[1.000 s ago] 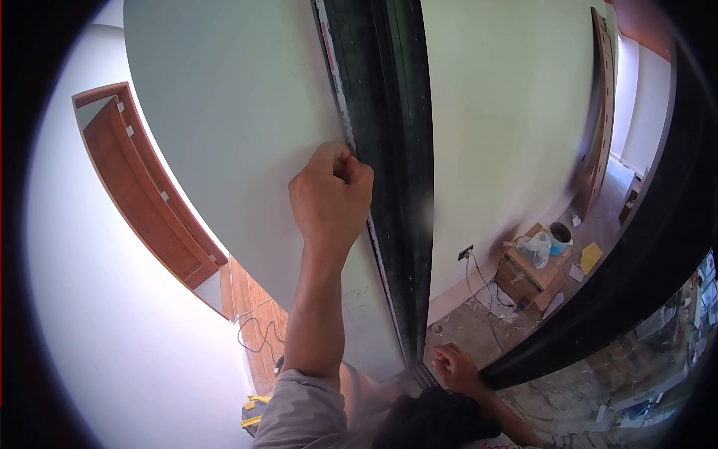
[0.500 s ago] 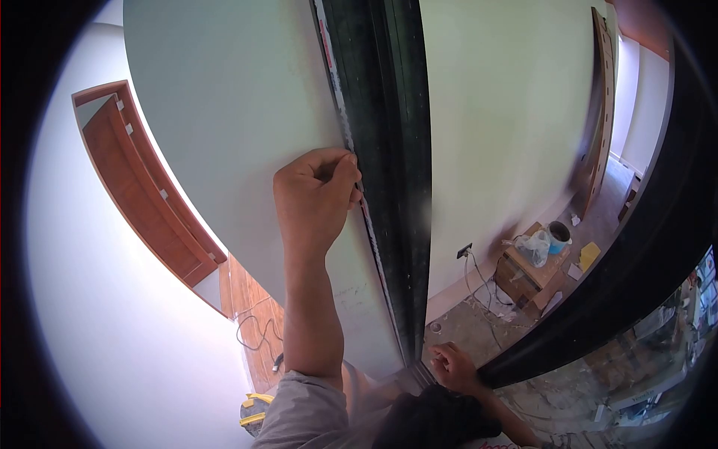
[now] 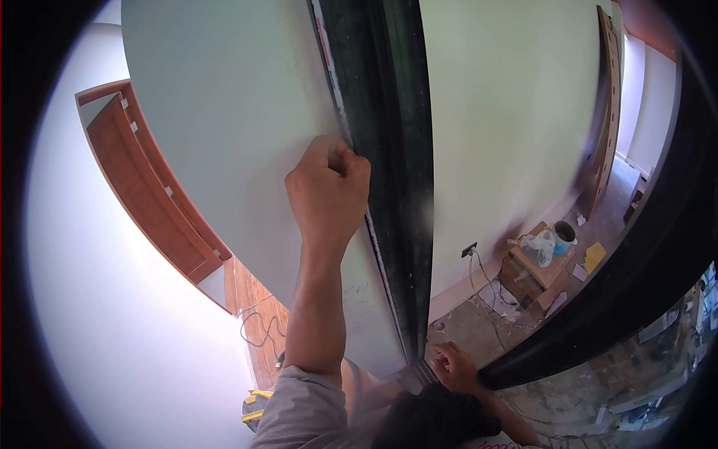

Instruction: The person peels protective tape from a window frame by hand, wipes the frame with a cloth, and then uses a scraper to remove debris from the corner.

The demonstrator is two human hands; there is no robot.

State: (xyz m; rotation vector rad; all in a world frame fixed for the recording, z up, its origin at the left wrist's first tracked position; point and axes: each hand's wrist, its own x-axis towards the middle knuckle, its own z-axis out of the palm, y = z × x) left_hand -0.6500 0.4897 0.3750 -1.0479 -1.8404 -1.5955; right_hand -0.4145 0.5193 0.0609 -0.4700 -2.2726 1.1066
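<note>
Lettering [image 3: 499,445]: red, unreadable | left hand [image 3: 329,191]: curled, against black frame [image 3: 396,179]

Single head-worn camera, rounded wide view, looking forward and down, hands [image 3: 327,193] close in front.

Brown box [image 3: 517,281] on floor [image 3: 473,317] (scraps scattered around); plastic bag [image 3: 540,248], blue container [image 3: 565,238] on box.

Brown door [image 3: 142,187], plastic bag [image 3: 540,248] on box [image 3: 544,278]
</note>
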